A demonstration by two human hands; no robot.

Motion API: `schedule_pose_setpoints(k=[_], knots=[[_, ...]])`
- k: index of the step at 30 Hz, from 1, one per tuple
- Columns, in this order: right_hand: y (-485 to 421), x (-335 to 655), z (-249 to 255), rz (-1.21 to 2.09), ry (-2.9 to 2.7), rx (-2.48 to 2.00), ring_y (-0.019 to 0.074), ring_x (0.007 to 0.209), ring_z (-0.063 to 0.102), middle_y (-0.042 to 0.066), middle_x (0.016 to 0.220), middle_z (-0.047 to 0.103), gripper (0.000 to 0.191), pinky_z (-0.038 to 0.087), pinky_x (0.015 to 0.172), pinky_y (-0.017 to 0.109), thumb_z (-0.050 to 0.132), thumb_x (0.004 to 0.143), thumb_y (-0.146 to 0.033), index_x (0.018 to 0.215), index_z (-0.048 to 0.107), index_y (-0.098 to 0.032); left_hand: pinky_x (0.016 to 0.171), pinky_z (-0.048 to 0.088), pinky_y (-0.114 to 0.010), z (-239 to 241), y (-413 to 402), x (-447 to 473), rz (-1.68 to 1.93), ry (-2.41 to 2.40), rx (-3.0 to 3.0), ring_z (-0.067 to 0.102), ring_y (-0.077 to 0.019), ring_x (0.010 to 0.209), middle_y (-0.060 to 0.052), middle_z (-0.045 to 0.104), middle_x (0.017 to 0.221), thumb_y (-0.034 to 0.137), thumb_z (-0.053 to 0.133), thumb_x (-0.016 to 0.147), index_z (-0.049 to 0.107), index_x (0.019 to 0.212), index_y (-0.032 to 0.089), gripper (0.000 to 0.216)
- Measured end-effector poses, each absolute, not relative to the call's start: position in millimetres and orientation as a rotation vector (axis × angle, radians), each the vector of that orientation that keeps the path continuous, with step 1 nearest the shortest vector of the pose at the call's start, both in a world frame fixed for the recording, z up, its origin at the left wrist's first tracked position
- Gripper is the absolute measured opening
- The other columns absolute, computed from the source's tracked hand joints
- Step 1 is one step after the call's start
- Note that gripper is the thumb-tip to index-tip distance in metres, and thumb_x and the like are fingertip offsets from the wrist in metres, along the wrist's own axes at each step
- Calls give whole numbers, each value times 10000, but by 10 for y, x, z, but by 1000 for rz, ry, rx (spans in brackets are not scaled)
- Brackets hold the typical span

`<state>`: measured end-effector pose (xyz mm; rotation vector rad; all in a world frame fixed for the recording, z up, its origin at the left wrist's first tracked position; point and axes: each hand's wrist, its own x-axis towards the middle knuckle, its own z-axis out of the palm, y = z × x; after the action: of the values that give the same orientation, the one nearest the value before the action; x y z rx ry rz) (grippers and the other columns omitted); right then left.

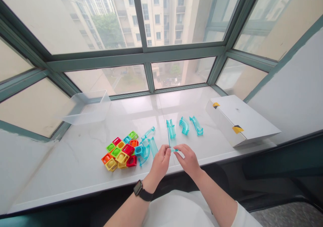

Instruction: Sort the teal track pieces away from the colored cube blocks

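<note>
Both hands meet over the front of a white windowsill [75, 159]. My left hand [160, 163] and my right hand [188, 159] pinch the two ends of a small clear turquoise track piece [173, 150] between their fingertips. Just behind it lies a straight turquoise track piece [171, 128]. A curved one [184, 125] and a wavy one [196, 125] lie further right. To the left of my left hand are more turquoise track pieces [147, 146] and a pile of coloured square blocks [121, 151] in red, orange, yellow and green.
A clear plastic tub [87, 107] stands at the back left of the sill. A white cardboard box [239, 121] with yellow-black tape lies at the right end. Window frames close off the back. A black watch [141, 190] is on my left wrist.
</note>
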<state>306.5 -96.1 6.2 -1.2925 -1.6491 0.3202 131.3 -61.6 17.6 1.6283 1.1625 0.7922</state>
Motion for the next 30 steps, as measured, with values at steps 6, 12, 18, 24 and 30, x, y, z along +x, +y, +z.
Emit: schedule_pose_setpoints(k=[6,12,18,24,30], knots=[[-741,3301,-43,252,-1565,-1397,212,862,708,68,1050,751,196,607,809,373,584,1028,-256,1182,705,-255,890,546,-381,-172,-382,1447,953,1209,1723,647,-231,1089,-82,649,1174,400,553,1012,593,1226,253,263],[-416,3329,-153,261,-1529,-1434,208,886,714,83,1115,753,265,609,798,357,531,1046,-258,1248,703,-246,886,559,-405,-509,-65,1614,1100,1323,1657,633,-242,1124,-112,606,1270,339,604,971,543,1279,235,331],[-125,3211,-417,230,-1542,-1468,235,993,720,94,1133,764,312,610,848,389,497,1047,-231,1280,704,-234,942,534,-446,-580,134,1776,1145,1342,1754,615,-259,1148,-105,612,1229,322,583,988,555,1270,244,294],[-29,3183,-652,122,-1523,-1476,259,1078,706,105,1140,763,334,605,926,449,485,1060,-242,1310,707,-230,953,526,-460,-643,212,1847,1159,1369,1775,614,-258,1128,-90,626,1151,272,504,1013,582,1147,240,159],[7,3178,-778,90,-1532,-1471,248,1082,698,101,1147,754,349,590,954,442,476,1073,-236,1348,691,-238,966,520,-460,-707,220,1867,1174,1400,1777,606,-254,1113,-83,631,1133,255,497,1012,590,1124,242,147]])
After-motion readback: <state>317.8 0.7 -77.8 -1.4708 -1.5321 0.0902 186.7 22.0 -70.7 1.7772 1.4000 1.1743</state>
